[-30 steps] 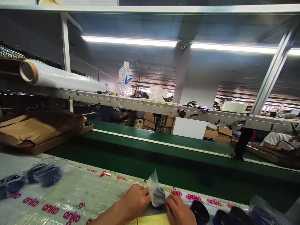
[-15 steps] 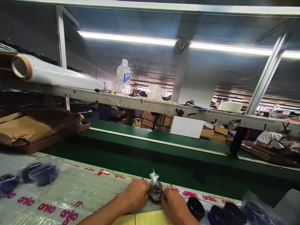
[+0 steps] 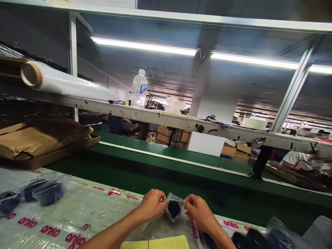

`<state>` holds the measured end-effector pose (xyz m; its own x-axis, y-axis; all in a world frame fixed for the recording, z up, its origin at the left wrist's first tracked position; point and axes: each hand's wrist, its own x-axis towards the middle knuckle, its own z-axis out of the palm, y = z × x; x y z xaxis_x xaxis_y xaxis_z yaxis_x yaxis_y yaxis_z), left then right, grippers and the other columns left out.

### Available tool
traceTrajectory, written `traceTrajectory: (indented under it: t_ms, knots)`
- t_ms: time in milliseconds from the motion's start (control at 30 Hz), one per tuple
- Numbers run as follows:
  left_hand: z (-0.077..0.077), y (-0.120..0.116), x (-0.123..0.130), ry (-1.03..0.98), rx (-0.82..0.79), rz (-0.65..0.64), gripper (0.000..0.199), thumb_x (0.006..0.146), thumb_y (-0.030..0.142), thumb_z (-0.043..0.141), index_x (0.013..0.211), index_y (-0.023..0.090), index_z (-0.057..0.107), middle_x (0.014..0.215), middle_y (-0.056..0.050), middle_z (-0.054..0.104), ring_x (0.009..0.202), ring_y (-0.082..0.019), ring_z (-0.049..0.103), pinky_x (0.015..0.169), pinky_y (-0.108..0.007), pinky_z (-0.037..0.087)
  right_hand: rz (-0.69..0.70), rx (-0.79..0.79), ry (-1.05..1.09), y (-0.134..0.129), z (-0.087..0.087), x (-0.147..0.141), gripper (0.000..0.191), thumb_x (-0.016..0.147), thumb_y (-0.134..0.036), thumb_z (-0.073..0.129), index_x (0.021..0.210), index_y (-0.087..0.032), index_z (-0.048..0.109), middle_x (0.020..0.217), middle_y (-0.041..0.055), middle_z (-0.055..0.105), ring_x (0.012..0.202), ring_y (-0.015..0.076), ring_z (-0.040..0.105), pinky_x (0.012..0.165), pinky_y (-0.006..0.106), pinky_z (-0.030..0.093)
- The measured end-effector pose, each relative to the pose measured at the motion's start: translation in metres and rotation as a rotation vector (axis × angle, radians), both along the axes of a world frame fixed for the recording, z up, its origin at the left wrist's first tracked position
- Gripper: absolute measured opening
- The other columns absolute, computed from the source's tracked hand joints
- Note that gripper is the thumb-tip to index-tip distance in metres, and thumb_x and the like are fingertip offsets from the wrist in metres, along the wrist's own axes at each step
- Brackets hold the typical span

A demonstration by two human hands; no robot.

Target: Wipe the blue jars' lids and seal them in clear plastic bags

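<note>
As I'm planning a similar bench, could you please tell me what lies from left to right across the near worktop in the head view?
Bagged blue items, left hand, bagged dark item, right hand, pair of dark round items, clear plastic bag.

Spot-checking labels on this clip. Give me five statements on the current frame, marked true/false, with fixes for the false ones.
1. The left hand and right hand pinch opposite sides of a clear bag. True.
2. The dark round item lies outside that bag. False: it is inside.
3. The clear bottle on the shelf lies on its side. False: it stands upright.
4. The yellow paper lies nearer the camera than the clear bag. True.
5. The white roll lies on the green surface. False: it lies along the shelf.
</note>
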<state>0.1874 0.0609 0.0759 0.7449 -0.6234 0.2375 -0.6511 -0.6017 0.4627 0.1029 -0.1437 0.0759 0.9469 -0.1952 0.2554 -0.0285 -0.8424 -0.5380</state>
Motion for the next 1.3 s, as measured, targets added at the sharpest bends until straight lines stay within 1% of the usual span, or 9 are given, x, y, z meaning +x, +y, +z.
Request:
traceTrajectory:
  t_ms: [167,333,500,633,733,833,967,1133,1300]
  knots:
    - [0.014,-0.002,-0.014,-0.105,-0.026,0.063,0.031,0.089,0.025,0.046,0.067,0.018,0.067,0.073,-0.008,0.073,0.068,-0.022,0.066,0.059,-0.031,0.026,-0.095,-0.029,-0.069,0.007,0.006,-0.011,0.02,0.087,-0.018,0.046,0.08,-0.024,0.063,0.069,-0.0006,0.07,0.067,0.0221,0.062,0.058,0.029,0.031]
    - [0.01,-0.003,-0.014,-0.084,-0.079,0.036,0.031,0.088,0.023,0.045,0.059,0.018,0.057,0.066,-0.008,0.066,0.064,-0.022,0.062,0.062,-0.033,0.025,-0.155,-0.007,-0.136,0.008,-0.006,-0.007,0.023,0.086,-0.022,0.048,0.088,-0.025,0.071,0.08,0.0041,0.075,0.081,0.0294,0.068,0.066,0.034,0.036]
    - [0.018,0.005,-0.009,0.102,-0.328,0.092,0.047,0.099,0.046,0.031,0.075,0.02,0.061,0.072,-0.006,0.065,0.071,-0.022,0.06,0.067,-0.032,0.033,-0.235,0.145,-0.222,0.004,-0.006,-0.016,0.042,0.096,-0.051,0.038,0.105,-0.023,0.069,0.097,0.008,0.075,0.088,0.0293,0.069,0.074,0.036,0.047]
    - [0.036,0.013,-0.013,0.394,-0.554,0.031,0.073,0.098,0.067,0.009,0.097,0.019,0.063,0.077,-0.004,0.066,0.065,-0.018,0.057,0.062,-0.028,0.041,-0.222,0.364,-0.206,0.015,0.004,-0.036,0.056,0.095,-0.071,0.04,0.094,-0.023,0.07,0.084,0.0062,0.072,0.077,0.0264,0.065,0.063,0.033,0.046]
    - [0.042,0.01,-0.024,0.669,-0.826,-0.058,0.071,0.089,0.08,0.033,0.098,0.017,0.064,0.079,-0.003,0.062,0.064,-0.015,0.051,0.06,-0.026,0.04,-0.053,0.651,-0.13,0.039,0.01,-0.044,0.069,0.088,-0.082,0.042,0.083,-0.02,0.071,0.076,0.0078,0.07,0.068,0.0244,0.062,0.052,0.029,0.042]
    - [0.042,0.002,-0.036,0.859,-0.991,-0.075,0.069,0.08,0.082,0.054,0.096,0.016,0.066,0.083,-0.003,0.06,0.069,-0.015,0.051,0.064,-0.026,0.041,0.086,0.738,-0.112,0.062,0.011,-0.046,0.076,0.082,-0.089,0.045,0.086,-0.018,0.073,0.072,0.0072,0.067,0.065,0.0235,0.061,0.046,0.027,0.042]
    - [0.042,-0.003,-0.048,0.841,-0.975,-0.179,0.057,0.085,0.072,0.059,0.098,0.017,0.066,0.089,-0.003,0.061,0.076,-0.015,0.054,0.069,-0.026,0.042,0.153,0.861,-0.124,0.072,0.013,-0.05,0.068,0.068,-0.084,0.072,0.08,-0.018,0.072,0.065,0.0023,0.061,0.061,0.0185,0.057,0.045,0.023,0.043]
    - [0.044,-0.004,-0.058,0.874,-0.888,-0.322,0.058,0.067,0.057,0.085,0.101,0.017,0.061,0.085,0.0,0.06,0.069,-0.012,0.051,0.065,-0.024,0.04,0.156,1.196,-0.1,0.061,0.019,-0.065,0.06,0.064,-0.072,0.086,0.075,-0.015,0.071,0.064,0.0023,0.063,0.053,0.0129,0.055,0.042,0.02,0.045]
    - [0.041,-0.017,-0.071,0.87,-0.928,-0.257,0.053,0.077,0.066,0.073,0.079,0.016,0.058,0.065,0.004,0.05,0.057,-0.009,0.04,0.055,-0.021,0.031,0.047,1.337,-0.162,0.054,0.017,-0.077,0.064,0.06,-0.072,0.088,0.084,-0.015,0.073,0.072,0.0038,0.068,0.052,0.0129,0.057,0.039,0.019,0.044]
